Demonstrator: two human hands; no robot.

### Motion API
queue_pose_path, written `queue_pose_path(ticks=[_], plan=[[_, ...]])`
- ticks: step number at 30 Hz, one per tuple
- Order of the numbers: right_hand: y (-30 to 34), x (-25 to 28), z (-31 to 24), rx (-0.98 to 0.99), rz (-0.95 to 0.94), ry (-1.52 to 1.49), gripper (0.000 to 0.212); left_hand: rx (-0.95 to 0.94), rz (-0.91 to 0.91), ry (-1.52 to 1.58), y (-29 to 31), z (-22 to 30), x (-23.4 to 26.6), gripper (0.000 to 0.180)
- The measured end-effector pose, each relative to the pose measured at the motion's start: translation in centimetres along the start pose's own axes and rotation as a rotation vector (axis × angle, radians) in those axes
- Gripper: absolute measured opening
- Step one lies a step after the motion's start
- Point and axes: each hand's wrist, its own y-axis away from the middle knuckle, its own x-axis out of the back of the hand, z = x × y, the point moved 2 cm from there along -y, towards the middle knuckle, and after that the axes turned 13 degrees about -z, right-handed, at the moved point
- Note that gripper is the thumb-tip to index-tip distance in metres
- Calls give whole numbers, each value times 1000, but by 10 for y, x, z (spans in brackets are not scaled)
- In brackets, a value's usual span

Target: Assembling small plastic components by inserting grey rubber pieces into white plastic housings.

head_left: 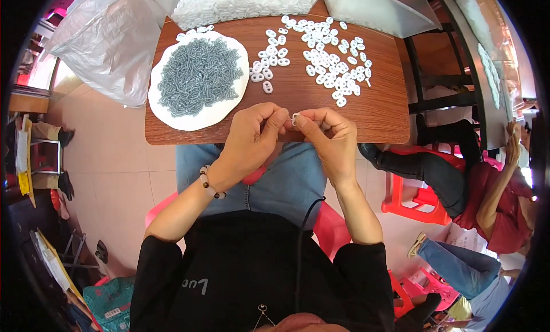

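Observation:
Both hands meet just above the near edge of the table. My right hand [329, 131] pinches a small white two-holed oval piece [295, 119] between thumb and forefinger. My left hand [256, 134], its fingertips pressed together, is right beside that piece; what it pinches is too small or hidden to make out. Beyond the left hand lies a white round plate [243, 94] heaped with small grey translucent pins [197, 77]. Past the right hand, many loose white two-holed ovals [329, 63] are scattered, and a smaller group [267, 87] lies nearer the plate.
A bin full of white pieces [243, 4] stands at the table's [275, 111] far edge, with a grey tray [378, 14] to its right. A pale plastic bag [112, 45] hangs at the left. Seated people and a red stool [415, 203] are at the right.

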Motion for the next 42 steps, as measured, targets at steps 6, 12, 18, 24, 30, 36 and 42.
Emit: queue_pose_path(ticks=[6,12,18,24,30,36,42], plan=[[-1,-1,-5,-4,-3,-10,11,-2,-1,-63,-2,2,0,20],[0,-1,-8,-16,17,28,10,2,14,-94,-2,-1,2,23],[-1,-2,-3,-6,-15,13,9,-1,11,-89,-1,-2,2,23],[-1,-3,-2,-14,-27,110,8,24,19,-103,1,0,2,22],[0,-6,-4,-3,-14,107,8,-25,50,-206,3,4,3,19],[0,-7,-6,-1,-16,104,8,-36,64,-220,4,5,3,19],[0,-10,-2,25,-4,114,8,-96,91,-304,4,4,2,17]])
